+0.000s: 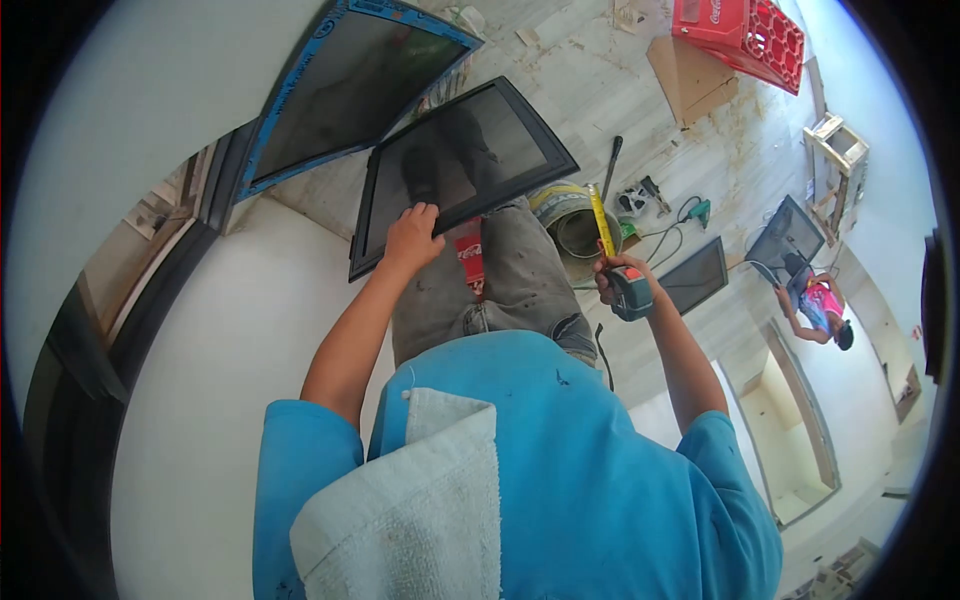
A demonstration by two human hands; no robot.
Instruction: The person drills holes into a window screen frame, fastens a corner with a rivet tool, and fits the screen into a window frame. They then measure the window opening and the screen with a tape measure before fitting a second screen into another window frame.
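My left hand (414, 238) rests on the near edge of a black-framed glass panel (465, 160), fingers closed over the frame. The panel leans tilted across my knees. In my right hand (612, 278) is a tape measure (631, 292) with a dark case and a red button. Its yellow blade (600, 215) sticks out a short way, pointing away from me, apart from the panel. Below the blade stands a bucket (577, 232). The red Coca-Cola crate (470, 262) between my legs is partly hidden.
A blue-edged panel (350, 85) leans at the upper left. Tools with a green-handled corded one (700, 213) lie on the floor (580, 110). Another red crate (745, 38) stands on cardboard (690, 85). At the right, a person (822, 300) sits near another dark panel (787, 236).
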